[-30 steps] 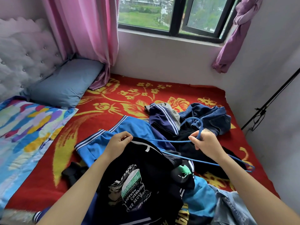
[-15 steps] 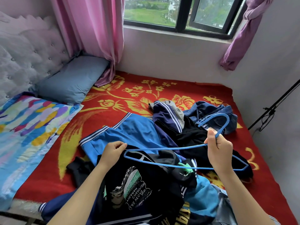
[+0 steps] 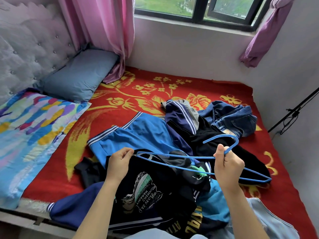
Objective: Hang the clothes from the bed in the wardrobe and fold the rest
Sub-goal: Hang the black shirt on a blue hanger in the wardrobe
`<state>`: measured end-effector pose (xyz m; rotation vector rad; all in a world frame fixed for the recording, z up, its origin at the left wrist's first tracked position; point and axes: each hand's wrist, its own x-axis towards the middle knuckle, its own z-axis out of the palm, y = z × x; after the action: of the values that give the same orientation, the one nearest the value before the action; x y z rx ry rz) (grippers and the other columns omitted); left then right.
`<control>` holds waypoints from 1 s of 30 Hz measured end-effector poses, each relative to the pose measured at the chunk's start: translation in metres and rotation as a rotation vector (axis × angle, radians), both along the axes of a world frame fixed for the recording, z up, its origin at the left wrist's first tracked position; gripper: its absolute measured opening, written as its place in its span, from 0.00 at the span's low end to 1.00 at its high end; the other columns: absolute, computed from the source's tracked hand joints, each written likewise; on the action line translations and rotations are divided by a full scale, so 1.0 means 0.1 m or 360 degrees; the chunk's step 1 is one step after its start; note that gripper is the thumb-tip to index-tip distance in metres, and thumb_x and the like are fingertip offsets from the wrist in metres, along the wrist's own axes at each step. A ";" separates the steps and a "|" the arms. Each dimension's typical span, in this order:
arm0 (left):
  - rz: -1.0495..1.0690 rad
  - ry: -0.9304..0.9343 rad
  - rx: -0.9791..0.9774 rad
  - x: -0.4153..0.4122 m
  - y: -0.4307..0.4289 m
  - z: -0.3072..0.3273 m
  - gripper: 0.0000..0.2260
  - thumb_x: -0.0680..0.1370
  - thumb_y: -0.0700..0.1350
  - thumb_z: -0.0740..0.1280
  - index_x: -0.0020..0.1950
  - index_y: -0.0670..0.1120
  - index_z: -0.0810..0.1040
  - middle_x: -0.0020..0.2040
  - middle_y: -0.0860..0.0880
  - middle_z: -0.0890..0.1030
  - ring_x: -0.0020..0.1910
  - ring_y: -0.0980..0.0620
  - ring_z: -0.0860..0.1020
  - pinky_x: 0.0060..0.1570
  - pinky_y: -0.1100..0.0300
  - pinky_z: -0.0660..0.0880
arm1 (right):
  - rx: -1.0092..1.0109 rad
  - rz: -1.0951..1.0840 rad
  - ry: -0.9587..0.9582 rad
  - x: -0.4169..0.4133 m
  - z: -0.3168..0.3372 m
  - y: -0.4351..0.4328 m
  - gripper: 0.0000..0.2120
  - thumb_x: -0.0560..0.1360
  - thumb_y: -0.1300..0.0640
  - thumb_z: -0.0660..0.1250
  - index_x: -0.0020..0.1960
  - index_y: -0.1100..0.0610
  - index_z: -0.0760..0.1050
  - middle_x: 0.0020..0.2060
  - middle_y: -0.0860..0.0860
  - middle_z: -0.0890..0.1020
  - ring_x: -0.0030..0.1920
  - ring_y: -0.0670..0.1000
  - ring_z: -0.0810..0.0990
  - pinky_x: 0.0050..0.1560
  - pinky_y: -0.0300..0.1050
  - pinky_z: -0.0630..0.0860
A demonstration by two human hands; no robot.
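Note:
A black T-shirt (image 3: 155, 190) with a printed badge lies at the near edge of the bed, on top of a pile of clothes. My left hand (image 3: 120, 163) pinches its collar. My right hand (image 3: 227, 165) grips the neck of a thin blue hanger (image 3: 174, 163), which is held level above the shirt, its left tip close to the collar. Further back in the pile lie a bright blue striped garment (image 3: 138, 137), a navy striped jacket (image 3: 179, 116), jeans (image 3: 236, 116) and a black garment (image 3: 212, 140).
The bed has a red and yellow flowered blanket (image 3: 155, 90), a blue-grey pillow (image 3: 81, 76) and a multicoloured cover (image 3: 34, 126) at the left. Pink curtains and a window stand behind. A black stand (image 3: 293, 112) leans by the right wall.
My right hand has lifted the hanger off the pile and turned it level, so its left end now sits by the shirt collar. My left hand has kept hold of the collar.

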<state>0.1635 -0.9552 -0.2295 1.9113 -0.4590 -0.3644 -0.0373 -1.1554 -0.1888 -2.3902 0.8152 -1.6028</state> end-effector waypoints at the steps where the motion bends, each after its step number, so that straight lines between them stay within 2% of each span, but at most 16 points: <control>1: -0.0007 0.0026 -0.0007 -0.03 0.00 0.01 0.10 0.79 0.41 0.64 0.39 0.49 0.78 0.35 0.51 0.80 0.37 0.52 0.76 0.39 0.63 0.70 | -0.0005 -0.0004 0.0012 0.00 -0.02 0.02 0.34 0.82 0.50 0.49 0.23 0.65 0.69 0.15 0.56 0.69 0.14 0.54 0.66 0.24 0.46 0.63; 3: -0.0043 0.0023 0.0007 -0.09 -0.01 0.03 0.09 0.79 0.42 0.64 0.39 0.50 0.78 0.36 0.50 0.80 0.38 0.52 0.76 0.39 0.62 0.70 | -0.0022 -0.0040 0.0045 0.01 -0.07 0.07 0.34 0.83 0.50 0.49 0.23 0.65 0.68 0.16 0.56 0.69 0.15 0.55 0.66 0.21 0.45 0.61; 5: -0.0084 -0.0030 0.0065 -0.13 -0.01 0.04 0.09 0.79 0.42 0.64 0.40 0.47 0.79 0.36 0.47 0.80 0.38 0.50 0.76 0.40 0.57 0.71 | -0.0036 -0.0075 0.0062 0.00 -0.11 0.11 0.33 0.83 0.51 0.49 0.22 0.64 0.67 0.16 0.55 0.66 0.15 0.54 0.64 0.18 0.43 0.57; 7: -0.0119 -0.0097 0.0152 -0.14 0.01 0.04 0.08 0.79 0.43 0.64 0.42 0.45 0.80 0.35 0.48 0.79 0.38 0.47 0.76 0.41 0.53 0.71 | -0.0050 -0.0072 0.0041 -0.01 -0.13 0.15 0.32 0.83 0.52 0.50 0.22 0.63 0.65 0.16 0.55 0.64 0.15 0.53 0.62 0.18 0.41 0.55; 10: -0.0147 -0.0227 0.0305 -0.16 0.01 0.04 0.08 0.79 0.44 0.64 0.45 0.44 0.81 0.38 0.46 0.77 0.41 0.47 0.74 0.43 0.54 0.68 | -0.0086 -0.0010 0.0010 0.02 -0.14 0.20 0.31 0.83 0.53 0.51 0.22 0.62 0.64 0.16 0.55 0.63 0.15 0.52 0.60 0.21 0.40 0.54; 14: -0.0355 -0.0408 0.0283 -0.26 -0.06 0.12 0.07 0.78 0.41 0.65 0.46 0.39 0.82 0.40 0.49 0.79 0.47 0.48 0.75 0.52 0.51 0.68 | -0.0132 0.0110 -0.0004 0.12 -0.12 0.33 0.30 0.83 0.54 0.51 0.22 0.62 0.63 0.17 0.54 0.63 0.17 0.51 0.60 0.24 0.37 0.54; 17: -0.0504 -0.0380 0.0180 -0.38 -0.11 0.20 0.07 0.78 0.40 0.66 0.44 0.38 0.82 0.37 0.45 0.80 0.40 0.47 0.77 0.45 0.50 0.71 | -0.0052 0.0171 -0.0060 0.22 -0.10 0.40 0.30 0.83 0.53 0.51 0.23 0.62 0.63 0.17 0.54 0.63 0.17 0.52 0.60 0.19 0.40 0.56; 19: -0.0560 -0.0380 0.0123 -0.47 -0.18 0.24 0.07 0.78 0.41 0.65 0.44 0.40 0.81 0.31 0.49 0.77 0.31 0.55 0.74 0.36 0.54 0.69 | 0.0101 0.0154 -0.0098 0.31 -0.10 0.46 0.31 0.82 0.50 0.50 0.23 0.62 0.63 0.17 0.55 0.63 0.17 0.50 0.59 0.19 0.42 0.55; 21: -0.0595 -0.0496 0.0122 -0.57 -0.28 0.33 0.08 0.78 0.43 0.65 0.45 0.41 0.82 0.28 0.53 0.75 0.29 0.56 0.73 0.34 0.60 0.65 | 0.0419 0.0106 -0.0107 0.39 -0.14 0.56 0.33 0.81 0.46 0.50 0.24 0.65 0.65 0.17 0.56 0.66 0.18 0.52 0.61 0.21 0.44 0.58; 23: -0.0672 -0.0655 0.0179 -0.63 -0.38 0.44 0.08 0.79 0.44 0.65 0.48 0.43 0.82 0.35 0.51 0.81 0.36 0.54 0.77 0.44 0.59 0.68 | 0.0906 0.0064 -0.0214 0.41 -0.20 0.62 0.30 0.80 0.45 0.54 0.26 0.63 0.69 0.18 0.53 0.68 0.20 0.50 0.65 0.26 0.44 0.63; 25: -0.0645 -0.0854 0.0200 -0.66 -0.39 0.56 0.10 0.79 0.47 0.63 0.51 0.45 0.83 0.46 0.49 0.84 0.51 0.49 0.79 0.60 0.53 0.66 | 0.1255 0.0057 -0.0388 0.35 -0.27 0.58 0.23 0.80 0.49 0.58 0.27 0.55 0.69 0.17 0.45 0.67 0.21 0.45 0.67 0.28 0.38 0.65; 26: -0.0556 -0.1011 0.0177 -0.64 -0.35 0.60 0.12 0.78 0.49 0.62 0.53 0.46 0.82 0.52 0.47 0.83 0.56 0.48 0.78 0.64 0.47 0.64 | 0.1344 0.0059 -0.0461 0.31 -0.29 0.53 0.22 0.80 0.51 0.57 0.28 0.54 0.68 0.17 0.45 0.66 0.21 0.43 0.67 0.28 0.34 0.65; 28: -0.0257 -0.1280 0.0171 -0.47 -0.24 0.62 0.18 0.75 0.53 0.60 0.56 0.44 0.81 0.61 0.42 0.78 0.63 0.41 0.73 0.62 0.39 0.64 | 0.1436 0.0061 -0.0578 0.22 -0.29 0.41 0.23 0.81 0.53 0.56 0.28 0.56 0.67 0.16 0.45 0.66 0.19 0.42 0.65 0.24 0.29 0.62; 29: -0.0108 -0.1220 0.0153 -0.32 -0.17 0.58 0.20 0.75 0.53 0.60 0.61 0.45 0.79 0.66 0.41 0.74 0.67 0.39 0.69 0.63 0.40 0.63 | 0.1459 0.0052 -0.0623 0.20 -0.28 0.35 0.23 0.81 0.53 0.56 0.28 0.57 0.67 0.15 0.45 0.65 0.19 0.42 0.63 0.23 0.29 0.61; 30: -0.0043 -0.0980 0.0123 -0.16 -0.09 0.56 0.21 0.76 0.54 0.61 0.66 0.47 0.74 0.70 0.42 0.68 0.70 0.40 0.64 0.66 0.42 0.60 | 0.1470 0.0033 -0.0660 0.17 -0.27 0.28 0.24 0.81 0.53 0.55 0.28 0.58 0.66 0.15 0.45 0.64 0.18 0.42 0.63 0.23 0.29 0.61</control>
<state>0.1474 -0.9645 -0.1733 2.0775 -0.8826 0.2082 -0.0203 -1.1270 -0.2155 -1.3684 1.1017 -1.2325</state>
